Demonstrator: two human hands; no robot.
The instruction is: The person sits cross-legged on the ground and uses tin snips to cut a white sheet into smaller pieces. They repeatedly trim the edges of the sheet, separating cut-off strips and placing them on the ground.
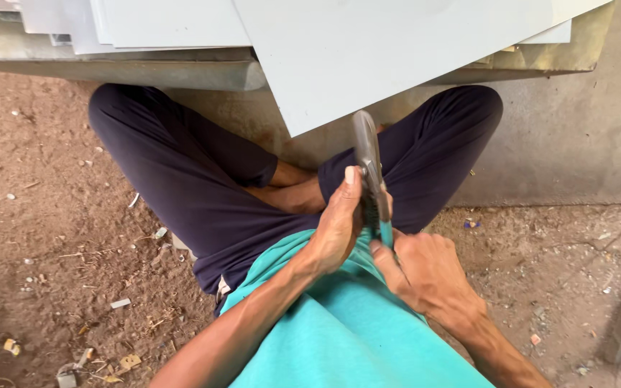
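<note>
I sit cross-legged on the ground. Between my knees I hold a pair of metal snips (368,154) with grey blades and teal-covered handles. My left hand (339,223) wraps around the tool near its pivot, thumb up along the blade. My right hand (422,269) grips the teal handle end below. The blade tips point up toward the corner of a pale grey metal sheet (368,57) that overhangs my legs.
Several more pale grey sheets (152,21) lie stacked on a low concrete ledge (109,68) in front of me. Brown dirt ground (44,244) with scattered scraps and debris lies to the left; a concrete surface (569,144) is at right.
</note>
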